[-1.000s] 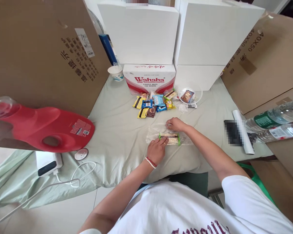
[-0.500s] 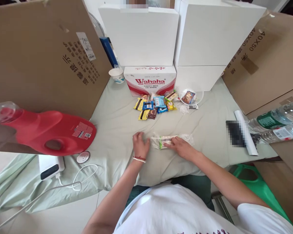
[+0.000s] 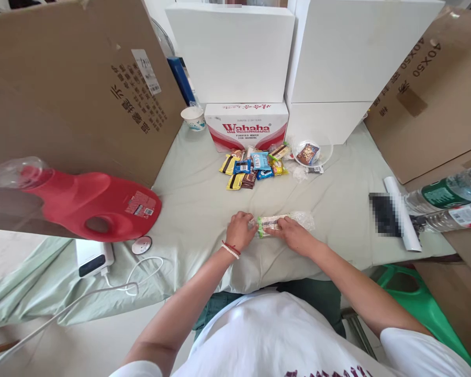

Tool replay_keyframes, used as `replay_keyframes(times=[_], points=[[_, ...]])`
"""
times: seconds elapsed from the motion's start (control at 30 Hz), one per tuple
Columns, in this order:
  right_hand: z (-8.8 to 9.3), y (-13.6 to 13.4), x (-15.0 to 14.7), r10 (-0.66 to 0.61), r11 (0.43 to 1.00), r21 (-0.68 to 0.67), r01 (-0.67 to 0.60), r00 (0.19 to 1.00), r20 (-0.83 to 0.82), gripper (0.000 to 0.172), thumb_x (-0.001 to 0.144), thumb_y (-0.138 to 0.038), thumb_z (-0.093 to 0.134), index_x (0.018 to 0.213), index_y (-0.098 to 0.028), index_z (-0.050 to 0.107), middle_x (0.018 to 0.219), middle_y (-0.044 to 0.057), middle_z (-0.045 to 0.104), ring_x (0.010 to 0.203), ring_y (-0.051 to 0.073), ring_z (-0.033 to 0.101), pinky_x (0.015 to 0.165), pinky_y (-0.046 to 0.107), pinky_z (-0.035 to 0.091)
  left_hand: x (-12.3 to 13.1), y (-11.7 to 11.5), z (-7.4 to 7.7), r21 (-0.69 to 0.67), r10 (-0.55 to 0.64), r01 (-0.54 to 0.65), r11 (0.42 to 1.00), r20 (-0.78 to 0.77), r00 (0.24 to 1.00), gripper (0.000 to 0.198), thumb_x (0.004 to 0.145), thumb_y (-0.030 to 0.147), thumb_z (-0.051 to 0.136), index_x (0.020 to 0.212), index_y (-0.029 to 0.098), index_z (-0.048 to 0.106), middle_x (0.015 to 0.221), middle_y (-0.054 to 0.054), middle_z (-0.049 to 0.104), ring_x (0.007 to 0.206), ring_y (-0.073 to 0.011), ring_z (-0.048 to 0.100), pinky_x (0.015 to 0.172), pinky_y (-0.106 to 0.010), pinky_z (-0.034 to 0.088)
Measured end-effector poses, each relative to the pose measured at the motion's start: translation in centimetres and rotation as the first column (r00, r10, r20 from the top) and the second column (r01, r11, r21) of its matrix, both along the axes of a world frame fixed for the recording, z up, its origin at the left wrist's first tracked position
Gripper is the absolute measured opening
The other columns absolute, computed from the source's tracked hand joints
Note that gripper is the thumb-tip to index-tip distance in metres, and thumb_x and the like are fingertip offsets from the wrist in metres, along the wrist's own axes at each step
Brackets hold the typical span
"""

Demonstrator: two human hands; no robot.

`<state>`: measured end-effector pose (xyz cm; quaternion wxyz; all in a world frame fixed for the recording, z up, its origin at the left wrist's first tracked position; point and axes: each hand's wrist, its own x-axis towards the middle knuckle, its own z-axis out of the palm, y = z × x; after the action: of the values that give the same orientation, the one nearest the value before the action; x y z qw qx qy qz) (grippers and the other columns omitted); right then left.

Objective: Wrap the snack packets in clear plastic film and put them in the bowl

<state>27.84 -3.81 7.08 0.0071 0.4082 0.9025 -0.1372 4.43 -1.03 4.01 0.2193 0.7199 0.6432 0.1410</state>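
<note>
A snack packet (image 3: 269, 223) with green trim lies on the cloth in front of me, on a strip of clear plastic wrap (image 3: 304, 219) that sticks out at both ends. At the left end, my left hand (image 3: 240, 230) has its fingers curled over the wrap, close beside the packet's green edge. My right hand (image 3: 294, 234) rests on the packet's right part, fingers bent and pressed onto it, covering some of the print. Farther back lies a pile of small wrapped snacks (image 3: 242, 167) in yellow, blue and brown.
Behind the pile stand a Wahaha carton (image 3: 247, 125) and white boxes (image 3: 235, 55). A clear bowl (image 3: 326, 158) holds one snack. A red jug (image 3: 102, 204) lies at left, with a power bank (image 3: 94, 257) below it. Plastic bottles (image 3: 451, 191) and a white roll (image 3: 402, 214) lie at right.
My left hand has moved right and its fingers have come onto the wrap's left end, nearer the packet. My right hand stays on the packet. The camera view has shifted slightly.
</note>
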Motion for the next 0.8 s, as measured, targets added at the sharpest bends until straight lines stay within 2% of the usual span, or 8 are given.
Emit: replay_keyframes(times=[0.1, 0.27, 0.37, 0.43, 0.53, 0.6, 0.7, 0.8], points=[[-0.2, 0.1, -0.4, -0.008, 1.0, -0.005, 0.008, 0.999, -0.039, 0.046, 0.105, -0.013, 0.039, 0.14, -0.028, 0.065, 0.099, 0.009, 0.053, 0.091, 0.022, 0.044, 0.084, 0.033, 0.042, 0.7, -1.1, 0.9, 0.008, 0.056, -0.058, 0.998, 0.112, 0.992, 0.014, 0.087, 0.021, 0.06, 0.096, 0.02, 0.07, 0.095, -0.005, 0.068, 0.084, -0.0195, 0.065, 0.079, -0.032, 0.05], [-1.1, -0.7, -0.6, -0.071, 0.997, -0.024, 0.068, 0.982, -0.175, 0.045, 0.101, -0.011, 0.043, 0.138, -0.025, 0.064, 0.106, 0.01, 0.058, 0.1, 0.024, 0.048, 0.088, 0.037, 0.046, 4.1, -2.0, 1.2, 0.124, 0.016, -0.051, 0.991, 0.27, 0.963, 0.024, 0.09, 0.021, 0.057, 0.11, 0.018, 0.071, 0.097, -0.006, 0.072, 0.086, -0.0197, 0.067, 0.083, -0.033, 0.053], [-1.9, -1.6, 0.5, -0.066, 0.998, -0.049, 0.051, 0.912, -0.404, 0.051, 0.095, -0.007, 0.042, 0.142, -0.022, 0.059, 0.121, 0.012, 0.063, 0.111, 0.025, 0.052, 0.096, 0.041, 0.048, 5.7, -3.2, 0.8, 0.238, -0.129, 0.101, 0.966, 0.107, 0.986, 0.036, 0.094, 0.024, 0.054, 0.126, 0.014, 0.068, 0.117, -0.013, 0.072, 0.106, -0.0268, 0.065, 0.093, -0.041, 0.052], [-2.3, -2.0, 1.6, -0.182, 0.981, -0.035, 0.193, 0.827, -0.532, 0.053, 0.095, -0.008, 0.038, 0.142, -0.022, 0.058, 0.123, 0.011, 0.066, 0.112, 0.024, 0.056, 0.1, 0.041, 0.048, 6.2, -4.1, 0.3, 0.28, -0.176, 0.189, 0.941, -0.071, 0.982, 0.043, 0.097, 0.024, 0.053, 0.137, 0.014, 0.063, 0.132, -0.016, 0.067, 0.116, -0.0315, 0.06, 0.093, -0.045, 0.05], [-2.8, -1.9, 3.0, -0.544, 0.747, 0.044, 0.663, 0.649, -0.531, 0.042, 0.099, -0.023, 0.043, 0.137, -0.02, 0.062, 0.129, 0.015, 0.063, 0.121, 0.029, 0.054, 0.106, 0.05, 0.045, 6.6, -4.9, -0.6, 0.266, -0.186, 0.248, 0.932, -0.238, 0.953, 0.049, 0.101, 0.022, 0.045, 0.149, 0.016, 0.054, 0.143, -0.017, 0.062, 0.117, -0.0318, 0.059, 0.086, -0.044, 0.048], [-2.8, -1.7, 3.7, -0.712, 0.588, 0.091, 0.804, 0.567, -0.413, 0.04, 0.094, -0.036, 0.058, 0.128, -0.016, 0.067, 0.14, 0.02, 0.055, 0.133, 0.037, 0.044, 0.109, 0.056, 0.04, 6.6, -5.0, -1.1, 0.25, -0.19, 0.264, 0.932, -0.284, 0.94, 0.051, 0.102, 0.017, 0.041, 0.152, 0.016, 0.05, 0.144, -0.017, 0.061, 0.116, -0.0309, 0.06, 0.083, -0.044, 0.047], [-2.1, -1.3, 4.4, -0.762, 0.625, -0.007, 0.781, 0.608, -0.224, 0.026, 0.09, -0.036, 0.064, 0.108, -0.018, 0.071, 0.139, 0.017, 0.057, 0.127, 0.033, 0.05, 0.099, 0.045, 0.046, 6.4, -4.7, -1.6, 0.25, -0.201, 0.275, 0.928, -0.284, 0.937, 0.051, 0.102, 0.015, 0.04, 0.152, 0.019, 0.051, 0.142, -0.018, 0.063, 0.115, -0.0309, 0.061, 0.085, -0.046, 0.045], [-0.2, -0.6, 4.2, -0.727, 0.686, -0.128, 0.716, 0.672, -0.138, 0.016, 0.094, -0.033, 0.059, 0.102, -0.022, 0.069, 0.106, 0.007, 0.068, 0.09, 0.02, 0.062, 0.075, 0.03, 0.045, 6.1, -4.4, -1.8, 0.298, -0.213, 0.283, 0.912, -0.246, 0.946, 0.05, 0.102, 0.015, 0.04, 0.15, 0.02, 0.054, 0.138, -0.016, 0.066, 0.125, -0.0318, 0.058, 0.094, -0.048, 0.044]])
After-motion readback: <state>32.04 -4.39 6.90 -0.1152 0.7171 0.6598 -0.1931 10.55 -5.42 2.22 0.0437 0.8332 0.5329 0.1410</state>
